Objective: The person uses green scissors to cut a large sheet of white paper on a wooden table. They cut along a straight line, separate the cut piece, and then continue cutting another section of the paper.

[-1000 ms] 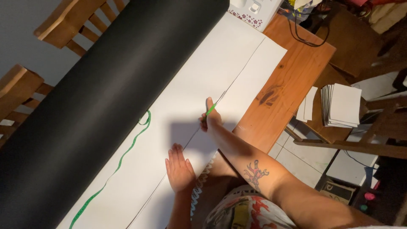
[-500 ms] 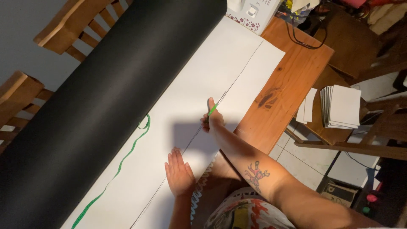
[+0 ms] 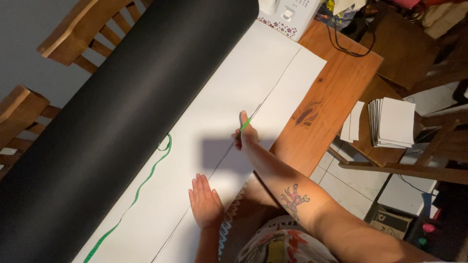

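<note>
A home is shown, with a dining room turned over to craft work. A wooden table (image 3: 336,92) is seen just beyond the right hand (image 3: 246,136), wooden chairs (image 3: 73,39) well past the left hand (image 3: 205,204), a white sewing machine (image 3: 287,14) at the table's far end, and a tiled floor (image 3: 341,190) beside the right forearm.

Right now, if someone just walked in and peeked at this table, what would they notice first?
Probably the big black roll lying slantwise across the wooden table, with a wide white sheet spread out beside it. On the sheet, the right hand holds a green pen on a long thin drawn line, while the left hand presses flat nearer the body. A green measuring tape snakes along the sheet by the roll.
</note>
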